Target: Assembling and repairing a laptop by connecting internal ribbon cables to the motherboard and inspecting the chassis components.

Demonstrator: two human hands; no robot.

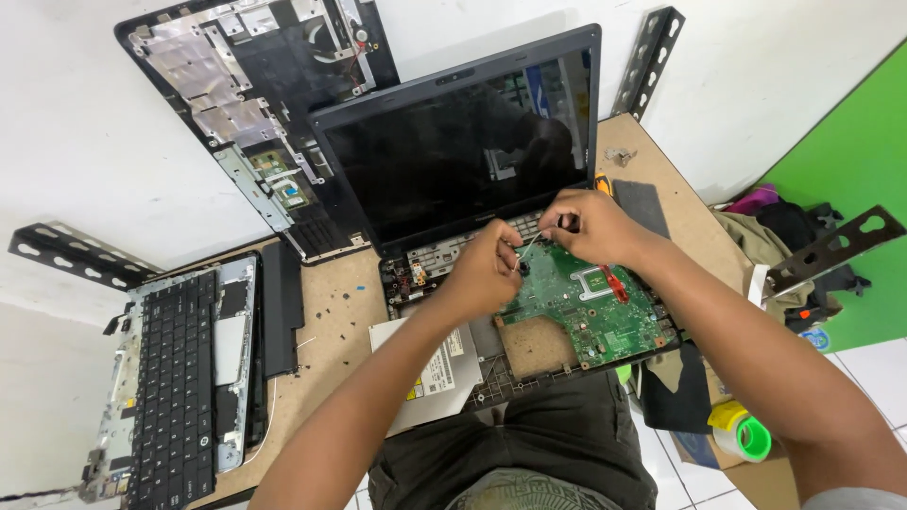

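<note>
A stripped laptop base sits on the small wooden table [331, 326], its green motherboard [590, 316] exposed and its dark screen [453, 142] standing upright behind. My left hand [487, 269] hovers over the board's back left part, fingers pinched on a thin white cable [529, 244]. My right hand [590, 225] is at the board's back edge below the screen hinge, fingers closed on the same cable's other end. A silver optical drive [444, 364] sticks out of the base's front left.
A removed keyboard panel [175, 368] lies at the table's left. A black laptop cover [246, 104] leans on the wall behind. Small screws [331, 307] are scattered on the table. Tape rolls [742, 430] lie on the floor at right, beside metal brackets and a bag.
</note>
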